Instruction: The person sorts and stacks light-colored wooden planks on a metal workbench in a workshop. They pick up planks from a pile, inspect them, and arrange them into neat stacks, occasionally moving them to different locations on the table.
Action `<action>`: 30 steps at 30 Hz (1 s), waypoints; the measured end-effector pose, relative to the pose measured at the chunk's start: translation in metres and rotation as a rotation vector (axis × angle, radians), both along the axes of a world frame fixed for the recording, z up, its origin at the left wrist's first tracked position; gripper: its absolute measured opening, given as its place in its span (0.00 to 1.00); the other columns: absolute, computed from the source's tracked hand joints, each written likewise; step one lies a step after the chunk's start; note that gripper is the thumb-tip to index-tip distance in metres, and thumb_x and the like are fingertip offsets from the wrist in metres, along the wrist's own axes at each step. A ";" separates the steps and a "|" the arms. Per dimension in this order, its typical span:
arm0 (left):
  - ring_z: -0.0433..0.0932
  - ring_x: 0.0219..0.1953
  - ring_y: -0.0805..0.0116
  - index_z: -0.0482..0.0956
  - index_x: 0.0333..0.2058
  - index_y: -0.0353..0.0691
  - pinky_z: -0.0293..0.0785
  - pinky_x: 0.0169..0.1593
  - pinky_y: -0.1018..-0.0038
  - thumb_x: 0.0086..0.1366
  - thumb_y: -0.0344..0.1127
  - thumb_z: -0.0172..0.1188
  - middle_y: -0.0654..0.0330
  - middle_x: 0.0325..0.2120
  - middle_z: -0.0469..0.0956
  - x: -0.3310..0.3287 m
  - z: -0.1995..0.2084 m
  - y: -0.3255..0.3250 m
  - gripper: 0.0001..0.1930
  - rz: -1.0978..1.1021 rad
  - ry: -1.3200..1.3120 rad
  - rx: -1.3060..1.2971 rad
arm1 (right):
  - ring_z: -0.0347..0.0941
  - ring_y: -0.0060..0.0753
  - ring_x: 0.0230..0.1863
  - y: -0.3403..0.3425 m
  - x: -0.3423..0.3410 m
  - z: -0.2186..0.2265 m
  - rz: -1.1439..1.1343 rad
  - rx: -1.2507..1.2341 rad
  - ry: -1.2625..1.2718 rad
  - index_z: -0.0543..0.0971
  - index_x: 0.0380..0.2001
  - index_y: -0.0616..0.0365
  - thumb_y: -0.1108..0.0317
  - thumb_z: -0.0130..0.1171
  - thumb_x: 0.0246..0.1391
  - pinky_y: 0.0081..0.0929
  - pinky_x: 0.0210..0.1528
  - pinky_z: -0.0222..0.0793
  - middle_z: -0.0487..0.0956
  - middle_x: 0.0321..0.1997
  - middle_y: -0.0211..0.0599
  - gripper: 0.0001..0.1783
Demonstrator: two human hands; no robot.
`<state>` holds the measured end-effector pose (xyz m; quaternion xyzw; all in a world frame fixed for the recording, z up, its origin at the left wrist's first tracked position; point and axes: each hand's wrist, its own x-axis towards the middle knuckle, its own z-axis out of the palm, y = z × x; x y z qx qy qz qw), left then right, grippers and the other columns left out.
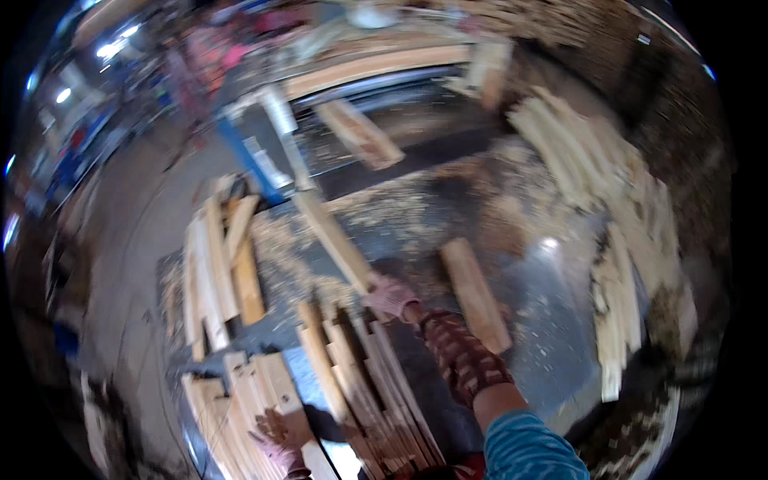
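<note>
A pinkish work glove covers my right hand [390, 298], which is closed on the near end of a long, narrow wooden board [332, 238]. The board slants away to the far left, its far end by a metal guide strip [282, 120] on the machine. Low on the left, my left hand [278, 450], also gloved, rests with fingers spread on a row of pale boards [268, 380]. Between my hands lies a stack of narrow wooden strips [352, 376]. Motion blur softens the details.
A loose board [478, 296] lies on the dark, chip-strewn table [544, 352] right of my right hand. Another board [360, 134] sits at the machine beyond. More strips are stacked at left [212, 272] and in a long pile [592, 160] at right. A blue bar [250, 160] edges the machine.
</note>
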<state>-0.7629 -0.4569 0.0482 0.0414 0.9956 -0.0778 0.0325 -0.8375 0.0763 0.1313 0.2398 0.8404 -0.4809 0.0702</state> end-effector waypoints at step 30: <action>0.78 0.49 0.66 0.71 0.56 0.31 0.70 0.59 0.70 0.64 0.31 0.61 0.55 0.43 0.80 0.016 0.123 0.184 0.22 -0.060 -0.958 1.515 | 0.68 0.59 0.61 -0.023 0.285 0.000 -0.446 0.484 -0.334 0.55 0.68 0.57 0.57 0.68 0.44 0.47 0.59 0.69 0.69 0.60 0.57 0.50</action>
